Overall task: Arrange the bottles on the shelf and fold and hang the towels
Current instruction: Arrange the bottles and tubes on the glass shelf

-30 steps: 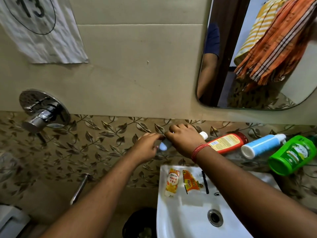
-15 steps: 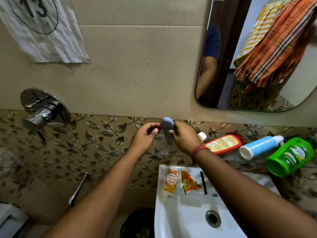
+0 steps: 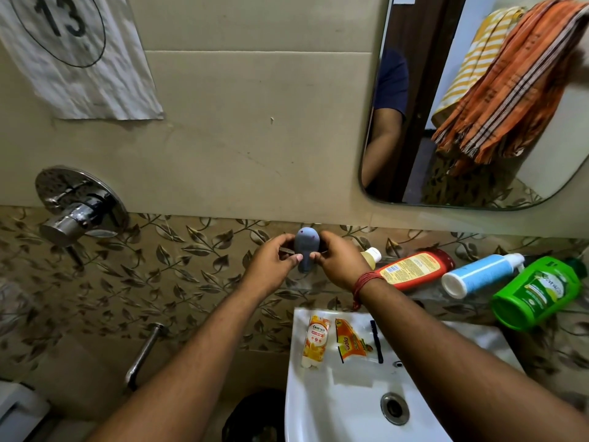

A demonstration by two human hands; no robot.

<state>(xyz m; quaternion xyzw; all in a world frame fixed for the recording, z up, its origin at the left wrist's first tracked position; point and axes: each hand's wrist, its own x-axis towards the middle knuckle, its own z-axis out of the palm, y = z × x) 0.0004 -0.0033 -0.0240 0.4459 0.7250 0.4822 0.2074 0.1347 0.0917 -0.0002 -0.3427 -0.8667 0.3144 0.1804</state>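
A small grey bottle (image 3: 306, 248) stands upright between the 2 hands, in front of the leaf-patterned tile band, at the left end of the shelf (image 3: 424, 290). The left hand (image 3: 274, 266) holds its left side and the right hand (image 3: 338, 263) its right side; each grip is clamped on it with curled fingers and thumb. Its base and narrow lower part are partly hidden by the thumbs, so whether it rests on the shelf cannot be told.

To the right, 4 bottles lie on their sides: a yellow bottle (image 3: 371, 256) mostly hidden behind the right wrist, a red bottle (image 3: 414, 269), a blue bottle (image 3: 478, 275) and a green bottle (image 3: 538, 291). The mirror (image 3: 414, 199) reflects an orange striped towel (image 3: 510, 87) and a yellow striped towel (image 3: 478, 52), both cut off at the top edge.
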